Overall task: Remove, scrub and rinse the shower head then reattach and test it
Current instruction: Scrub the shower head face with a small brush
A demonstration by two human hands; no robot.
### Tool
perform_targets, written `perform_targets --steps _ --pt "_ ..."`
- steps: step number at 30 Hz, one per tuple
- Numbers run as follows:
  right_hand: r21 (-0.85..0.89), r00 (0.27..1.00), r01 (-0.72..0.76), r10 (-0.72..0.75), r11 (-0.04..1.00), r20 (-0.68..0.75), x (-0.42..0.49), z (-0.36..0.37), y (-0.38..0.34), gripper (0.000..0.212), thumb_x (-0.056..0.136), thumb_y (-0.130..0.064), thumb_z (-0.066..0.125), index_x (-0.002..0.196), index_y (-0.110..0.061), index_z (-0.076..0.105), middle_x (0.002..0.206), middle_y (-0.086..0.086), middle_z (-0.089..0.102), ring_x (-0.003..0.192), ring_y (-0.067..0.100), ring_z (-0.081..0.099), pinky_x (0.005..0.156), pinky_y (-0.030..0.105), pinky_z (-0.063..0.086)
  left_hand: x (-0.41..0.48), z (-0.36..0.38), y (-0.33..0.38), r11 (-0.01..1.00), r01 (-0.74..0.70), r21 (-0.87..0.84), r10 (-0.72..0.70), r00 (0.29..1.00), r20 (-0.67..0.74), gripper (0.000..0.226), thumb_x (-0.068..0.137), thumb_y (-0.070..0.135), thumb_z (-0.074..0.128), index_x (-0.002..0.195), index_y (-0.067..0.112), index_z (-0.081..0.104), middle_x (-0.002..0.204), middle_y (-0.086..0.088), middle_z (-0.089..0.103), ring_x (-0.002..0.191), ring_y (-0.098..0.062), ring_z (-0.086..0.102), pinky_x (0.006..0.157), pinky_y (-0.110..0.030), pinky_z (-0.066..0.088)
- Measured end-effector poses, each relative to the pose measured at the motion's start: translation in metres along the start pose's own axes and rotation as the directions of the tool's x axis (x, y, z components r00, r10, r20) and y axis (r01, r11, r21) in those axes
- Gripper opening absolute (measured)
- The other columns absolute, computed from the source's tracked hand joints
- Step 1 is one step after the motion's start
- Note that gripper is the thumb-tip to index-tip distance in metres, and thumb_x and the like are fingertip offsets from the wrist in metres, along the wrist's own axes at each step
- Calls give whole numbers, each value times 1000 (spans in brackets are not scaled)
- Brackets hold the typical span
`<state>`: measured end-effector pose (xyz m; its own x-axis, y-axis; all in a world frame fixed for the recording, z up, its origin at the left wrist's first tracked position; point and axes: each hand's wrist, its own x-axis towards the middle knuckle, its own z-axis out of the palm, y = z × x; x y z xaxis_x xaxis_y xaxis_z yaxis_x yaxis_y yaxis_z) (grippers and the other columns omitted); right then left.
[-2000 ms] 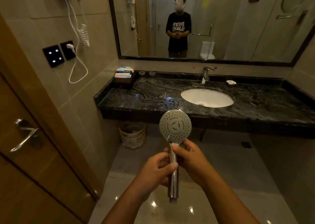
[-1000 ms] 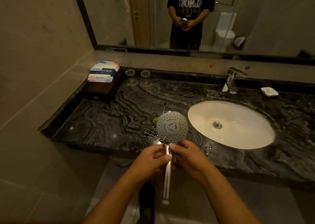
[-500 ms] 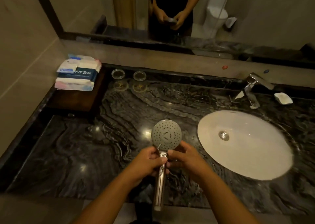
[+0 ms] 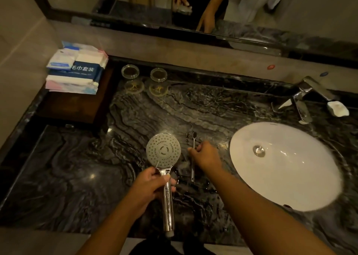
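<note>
Left hand (image 4: 153, 187) gripping shower head (image 4: 163, 151) handle; right hand (image 4: 206, 155), beside it, pinching toothbrush (image 4: 193, 154) over desk (image 4: 77, 177).

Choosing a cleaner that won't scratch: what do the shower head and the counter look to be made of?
Shower head: the handle looks like polished chrome, metal or plated plastic, judging by its mirror glints; the face is matte grey, likely plastic. Counter: glossy black stone with pale wavy veins, probably marble.
</note>
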<state>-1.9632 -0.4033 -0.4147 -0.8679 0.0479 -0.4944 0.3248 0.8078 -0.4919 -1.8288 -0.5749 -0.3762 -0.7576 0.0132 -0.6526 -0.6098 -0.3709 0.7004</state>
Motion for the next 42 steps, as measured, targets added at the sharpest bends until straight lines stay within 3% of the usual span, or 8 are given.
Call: perform_targets --steps 4,8,14,18,25,30,37,42 --pt "-230 1000 22 -24 973 -6 8 12 -3 54 89 -53 63 122 -12 50 113 12 67 103 32 65 82 42 53 -3 -2 0 1000 -6 -31 6 1000 -7 21 92 2 58 113 5 58 93 -21 75 80 -32 73 68 -35 59" --pt "-299 999 38 -33 953 21 12 14 -1 46 94 -45 57 123 -9 55 116 14 66 105 34 64 81 40 50 -4 -2 0 999 -14 -44 13 1000 -16 22 91 1 58 113 4 58 94 -22 75 78 -30 73 65 -32 58" --pt "-31 983 106 -100 994 154 11 -2 9 20 93 -27 56 75 -19 51 76 6 63 76 27 64 71 37 51 -6 7 0 999 -23 -30 23 1000 -6 24 92 3 59 116 7 58 96 -22 75 82 -31 73 71 -36 59" --pt "294 950 19 -108 956 291 -2 -24 20 22 98 -21 59 79 -16 47 69 8 65 57 21 66 59 35 54 -6 21 3 999 -35 -24 35 999 4 22 92 3 59 114 5 58 95 -22 74 81 -31 73 70 -35 59" --pt "547 968 29 -159 837 192 -29 -70 37 19 100 -15 53 98 4 55 74 17 70 59 22 67 55 30 52 -8 51 7 998 -58 1 58 997 41 22 92 3 59 114 3 57 90 -18 74 75 -28 71 64 -34 56" --pt "589 949 140 -278 796 149 -54 -103 41 21 102 -18 50 98 0 59 71 11 66 60 20 64 62 32 55 -10 70 8 998 -66 23 65 996 59 22 95 10 56 116 5 56 96 -20 74 75 -28 70 62 -33 54" --pt "587 883 310 -455 748 114 -83 -130 40 22 105 -20 43 90 -7 52 58 5 55 41 12 43 39 21 37 -17 94 10 997 -80 -6 80 994 70 19 98 6 48 116 -2 52 79 -17 65 62 -30 66 49 -32 53" --pt "416 821 463 -555 783 131 -81 -127 43 23 104 -24 45 87 -15 57 53 -4 56 46 6 46 50 20 38 -20 107 12 997 -80 -21 82 992 94 22 100 12 46 119 0 49 76 -15 60 56 -30 63 47 -32 56"
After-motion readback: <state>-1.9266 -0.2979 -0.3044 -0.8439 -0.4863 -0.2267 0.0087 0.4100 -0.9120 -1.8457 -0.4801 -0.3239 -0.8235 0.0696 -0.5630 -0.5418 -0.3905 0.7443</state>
